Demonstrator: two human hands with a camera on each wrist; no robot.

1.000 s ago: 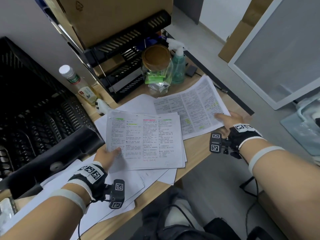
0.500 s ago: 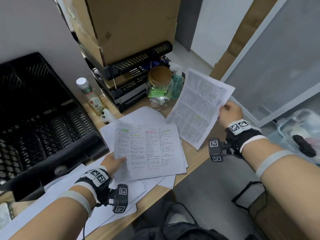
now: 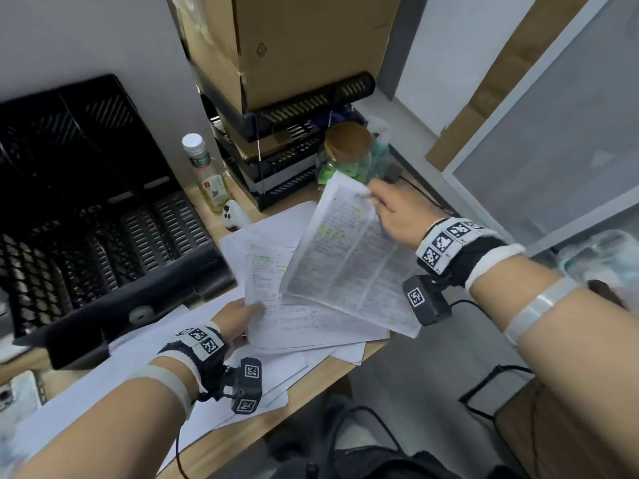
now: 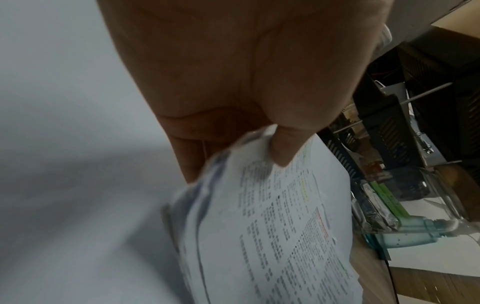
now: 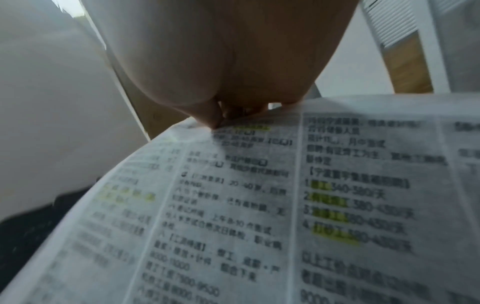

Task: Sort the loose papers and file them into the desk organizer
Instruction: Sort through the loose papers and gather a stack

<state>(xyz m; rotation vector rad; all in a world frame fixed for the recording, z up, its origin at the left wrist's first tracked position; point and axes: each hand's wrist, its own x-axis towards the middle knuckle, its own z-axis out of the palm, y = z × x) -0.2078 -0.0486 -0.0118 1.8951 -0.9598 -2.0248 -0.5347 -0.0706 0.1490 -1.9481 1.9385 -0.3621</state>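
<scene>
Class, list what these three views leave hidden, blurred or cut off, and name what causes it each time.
- Head view: much of the stapled stack is covered by the printed sheet that the right hand holds.
- Left wrist view: the left hand's fingers under the stack are hidden by palm and paper.
- Right wrist view: the sheet's text is blurred; its lower part is cut off by the edge.
- Head view: tray organizer contents are too dark.

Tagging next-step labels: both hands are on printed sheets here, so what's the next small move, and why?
Probably lay the lifted printed sheet flat onto the stack the left hand pinches. The right hand holds the sheet by its top edge, tilted just above that stack, and nothing is near the black desk organizer yet.
</scene>
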